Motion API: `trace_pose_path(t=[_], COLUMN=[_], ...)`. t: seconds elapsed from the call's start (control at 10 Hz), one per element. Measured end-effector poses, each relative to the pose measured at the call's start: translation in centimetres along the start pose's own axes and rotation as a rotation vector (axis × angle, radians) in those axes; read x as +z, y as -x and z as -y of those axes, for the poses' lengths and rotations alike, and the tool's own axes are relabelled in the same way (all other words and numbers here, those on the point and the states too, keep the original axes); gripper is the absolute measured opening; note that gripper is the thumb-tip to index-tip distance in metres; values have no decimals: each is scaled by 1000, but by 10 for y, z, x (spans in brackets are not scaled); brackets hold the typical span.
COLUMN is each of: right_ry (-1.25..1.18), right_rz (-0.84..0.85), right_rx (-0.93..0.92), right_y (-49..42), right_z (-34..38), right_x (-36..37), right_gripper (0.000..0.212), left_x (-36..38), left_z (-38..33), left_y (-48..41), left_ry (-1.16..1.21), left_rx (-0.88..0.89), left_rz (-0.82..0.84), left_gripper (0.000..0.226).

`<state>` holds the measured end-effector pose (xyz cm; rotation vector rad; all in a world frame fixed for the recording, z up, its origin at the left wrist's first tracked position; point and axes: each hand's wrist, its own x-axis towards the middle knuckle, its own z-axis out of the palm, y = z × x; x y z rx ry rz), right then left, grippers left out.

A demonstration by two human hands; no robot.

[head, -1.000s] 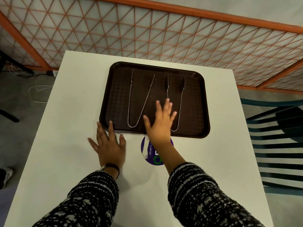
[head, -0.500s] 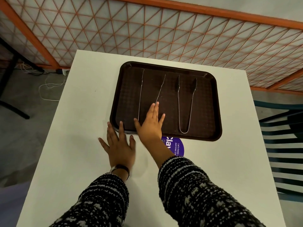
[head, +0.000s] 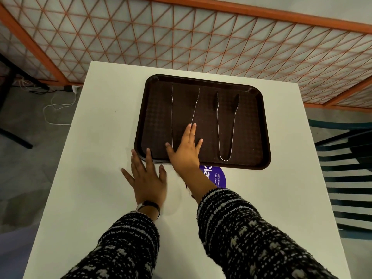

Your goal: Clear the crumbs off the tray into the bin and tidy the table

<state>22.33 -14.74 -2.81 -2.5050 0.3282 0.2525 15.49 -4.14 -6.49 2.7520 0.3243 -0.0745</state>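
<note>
Resting flat, my right hand (head: 186, 150) lies palm-down with fingers spread on the near-left part of the brown tray (head: 259, 125), covering the closed bend of the thin wire tongs (head: 172, 109); it grips nothing. My left hand (head: 147, 178) is also open and flat on the white table (head: 96, 158), fingertips touching the tray's near-left corner.

Both tongs lie lengthwise, pointing away from my hands, bends toward me and tips splayed toward the far rim. The scalloped tongs (head: 234, 121) sit to the right of my right hand, apart from it.

The tray sits ahead of my hands at the far end of the table. A purple round sticker (head: 218, 177) shows just beside my right wrist, partly under the tray's near edge. Bare table lies left of my left hand and right of my right forearm. I cannot make out crumbs on the tray.
</note>
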Motion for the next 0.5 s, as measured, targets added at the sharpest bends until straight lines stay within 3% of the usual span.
trace_pose_path(t=[0.1,0.2,0.3,0.4,0.5], right_ry=[-7,147,330,352,431], right_rz=[2,134,309,303,215], right_rx=[-53,-232,-423,-389,-374], right_y=[5,21,35,45,57], right_z=[-3,-17,-33,-34,-22], right_x=[-12,-45,-97,-149,-192], right_gripper=[83,72,61,55,55], left_x=[-5,-17,-45,-86,-138], left_z=[-3,-2,3,-5,-22], left_y=[-1,4,-3,-24,-52], left_ry=[32,154,209,117,-82], left_rx=[-6,-68,134,574,742], left_rz=[20,-7,65,340,472], left_gripper=[64,61,59,73,60])
